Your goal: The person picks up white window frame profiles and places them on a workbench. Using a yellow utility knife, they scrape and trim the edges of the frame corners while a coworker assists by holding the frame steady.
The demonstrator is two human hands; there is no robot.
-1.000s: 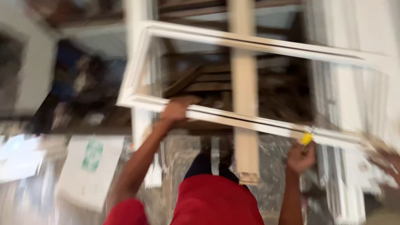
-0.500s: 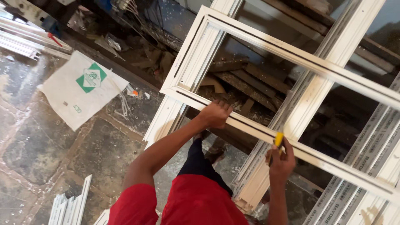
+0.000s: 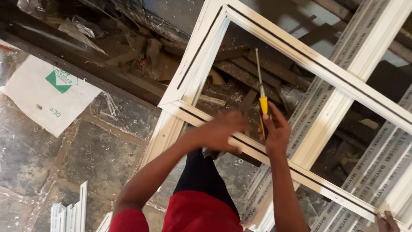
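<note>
- Head view: the right hand (image 3: 277,129) is closed around a yellow-handled screwdriver (image 3: 262,92), its shaft pointing far, up through the white window frame (image 3: 300,53).
- The left hand (image 3: 221,131), blurred, fingers spread, hovers at the frame's near rail, just left of the screwdriver.
- A white sack (image 3: 47,92) lies far left on the stone floor (image 3: 86,163).

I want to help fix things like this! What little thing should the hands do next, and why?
Probably lower the yellow-handled screwdriver to the white window frame. The right hand holds it tip-up, off the frame, while the blurred left hand hovers over the near rail.
</note>
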